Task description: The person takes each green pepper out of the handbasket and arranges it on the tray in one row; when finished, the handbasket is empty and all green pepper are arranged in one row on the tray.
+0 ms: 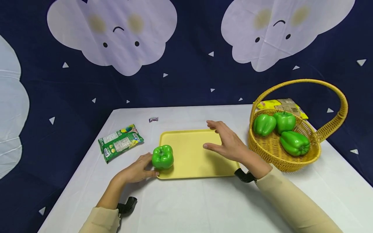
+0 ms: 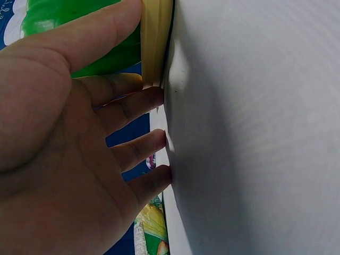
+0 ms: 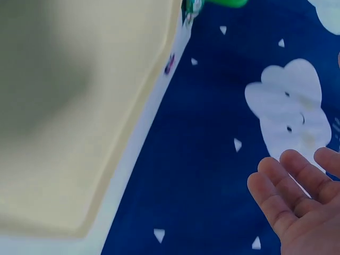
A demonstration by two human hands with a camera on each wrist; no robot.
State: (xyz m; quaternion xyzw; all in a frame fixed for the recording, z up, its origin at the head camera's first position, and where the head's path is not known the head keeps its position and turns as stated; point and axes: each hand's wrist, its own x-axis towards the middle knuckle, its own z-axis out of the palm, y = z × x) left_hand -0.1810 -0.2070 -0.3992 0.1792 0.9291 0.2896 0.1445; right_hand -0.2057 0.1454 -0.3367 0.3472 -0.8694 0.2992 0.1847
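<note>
A yellow tray [image 1: 193, 155] lies on the white table, with a green bell pepper [image 1: 163, 157] upright at its left end. My left hand [image 1: 139, 169] is at the tray's left edge, fingers spread and fairly straight. In the left wrist view its thumb and fingertips [image 2: 154, 96] are by the tray's rim [image 2: 154, 42], the other fingers reaching down to the tablecloth. Whether it touches the bell pepper, I cannot tell. Over the right part of the tray hovers my right hand [image 1: 228, 142], fingers extended, thumb apart, holding nothing.
On the right stands a wicker basket [image 1: 269, 150] with a tall handle and three green bell peppers [image 1: 295, 143] inside. Behind it lies a yellow packet [image 1: 287, 106]. A green snack bag [image 1: 120, 142] and a small purple wrapper [image 1: 153, 119] lie at the left and back.
</note>
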